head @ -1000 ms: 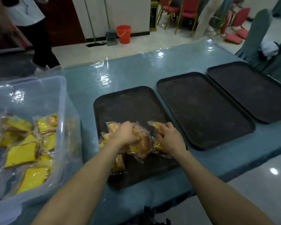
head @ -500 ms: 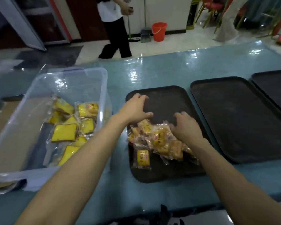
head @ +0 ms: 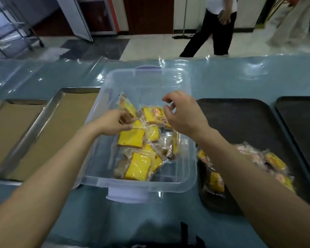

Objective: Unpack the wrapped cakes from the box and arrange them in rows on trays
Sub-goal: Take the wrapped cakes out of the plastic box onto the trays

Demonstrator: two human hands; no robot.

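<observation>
Two hands work in the clear box (head: 147, 187) of jumbled wrapped cakes (head: 132, 138): the left hand (head: 113, 125) pinches one, apparently to lift it; the right hand (head: 183, 115) hovers empty, loosely curled. Right of the box, a black tray (head: 240, 122) holds an unsorted heap (head: 274, 160).

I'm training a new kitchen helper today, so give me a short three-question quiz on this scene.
1. True or false: the wrapped yellow cakes on the black plastic tray lie in neat rows.
2. Which hand pinches a wrapped cake inside the clear plastic box? A left; B right; C neither.
3. Fill in: the shiny steel tray left of the box is lined with ____ paper.
Key: 1 false, they lie heaped; 2 A, the left hand; 3 brown.
</observation>
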